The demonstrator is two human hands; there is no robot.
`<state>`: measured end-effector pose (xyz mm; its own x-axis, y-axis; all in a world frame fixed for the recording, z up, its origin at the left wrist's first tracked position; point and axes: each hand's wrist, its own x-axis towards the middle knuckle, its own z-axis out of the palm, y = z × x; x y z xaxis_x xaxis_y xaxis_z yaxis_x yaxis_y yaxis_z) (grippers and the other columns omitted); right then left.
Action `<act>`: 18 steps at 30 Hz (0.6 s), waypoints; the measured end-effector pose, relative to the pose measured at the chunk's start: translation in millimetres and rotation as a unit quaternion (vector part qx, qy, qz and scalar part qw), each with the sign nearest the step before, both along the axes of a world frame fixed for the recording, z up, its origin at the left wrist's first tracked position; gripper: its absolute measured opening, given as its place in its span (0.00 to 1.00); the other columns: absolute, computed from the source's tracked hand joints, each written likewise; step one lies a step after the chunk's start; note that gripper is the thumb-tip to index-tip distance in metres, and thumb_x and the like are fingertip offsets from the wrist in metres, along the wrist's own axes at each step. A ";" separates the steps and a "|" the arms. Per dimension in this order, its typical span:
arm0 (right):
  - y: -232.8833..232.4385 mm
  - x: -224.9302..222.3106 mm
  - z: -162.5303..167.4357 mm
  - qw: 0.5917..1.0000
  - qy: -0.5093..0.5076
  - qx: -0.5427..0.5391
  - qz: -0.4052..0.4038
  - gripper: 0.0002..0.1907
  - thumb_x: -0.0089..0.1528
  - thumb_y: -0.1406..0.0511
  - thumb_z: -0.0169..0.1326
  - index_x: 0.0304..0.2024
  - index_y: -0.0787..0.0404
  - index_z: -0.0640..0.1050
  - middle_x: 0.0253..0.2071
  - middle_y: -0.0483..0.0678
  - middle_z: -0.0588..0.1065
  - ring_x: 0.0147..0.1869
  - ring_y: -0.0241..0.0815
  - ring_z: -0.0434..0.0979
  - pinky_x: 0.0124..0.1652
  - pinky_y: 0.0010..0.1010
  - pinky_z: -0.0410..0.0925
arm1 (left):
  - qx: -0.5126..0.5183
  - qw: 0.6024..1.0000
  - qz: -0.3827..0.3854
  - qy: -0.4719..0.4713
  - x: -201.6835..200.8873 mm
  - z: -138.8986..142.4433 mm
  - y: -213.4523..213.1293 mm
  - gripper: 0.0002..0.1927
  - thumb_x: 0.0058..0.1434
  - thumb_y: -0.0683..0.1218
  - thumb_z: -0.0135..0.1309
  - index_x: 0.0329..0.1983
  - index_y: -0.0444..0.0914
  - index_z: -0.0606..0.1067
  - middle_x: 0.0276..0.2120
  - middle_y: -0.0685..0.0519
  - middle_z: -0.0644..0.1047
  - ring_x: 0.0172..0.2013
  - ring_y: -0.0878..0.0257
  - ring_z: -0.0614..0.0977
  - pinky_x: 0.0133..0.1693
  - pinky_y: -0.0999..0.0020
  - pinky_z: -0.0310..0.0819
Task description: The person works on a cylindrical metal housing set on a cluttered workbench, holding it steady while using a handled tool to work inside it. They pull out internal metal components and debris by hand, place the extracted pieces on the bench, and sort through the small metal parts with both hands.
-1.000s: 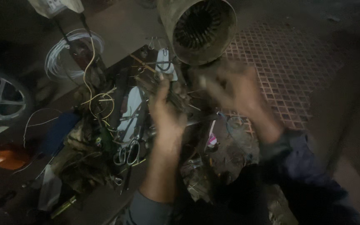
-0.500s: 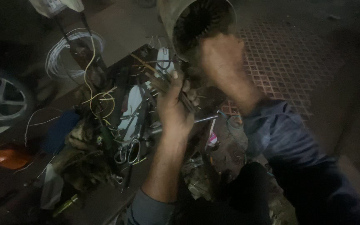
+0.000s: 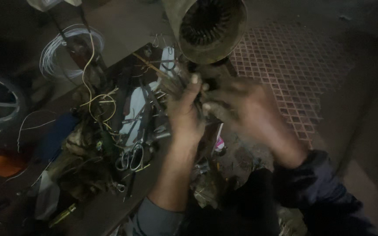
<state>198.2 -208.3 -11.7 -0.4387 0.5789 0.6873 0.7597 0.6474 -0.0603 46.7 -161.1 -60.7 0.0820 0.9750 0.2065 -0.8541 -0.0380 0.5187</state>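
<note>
Our right hand (image 3: 246,109) had dropped from the slotted motor housing (image 3: 208,26) back beside the left hand (image 3: 184,109); both now met just under its open end. Blur hid whether fingers clamped anything. Scissors (image 3: 130,159) lay left.

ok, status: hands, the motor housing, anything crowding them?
Left hand and right hand together just below the motor housing, fingers on its wire ends; grip unclear. Scissors and loose wires cluttered to the left.
</note>
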 end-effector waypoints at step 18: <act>129.7 23.8 -17.4 0.904 -0.194 0.249 -0.287 0.06 0.49 0.62 0.59 0.23 0.58 0.81 0.43 0.54 0.77 0.45 0.52 0.76 0.40 0.48 0.71 | -0.038 0.999 -0.024 0.007 0.3 -3.9 -0.1 0.12 0.65 0.50 0.61 0.45 0.43 0.72 0.26 0.57 0.72 0.23 0.66 0.73 0.23 0.69 0.66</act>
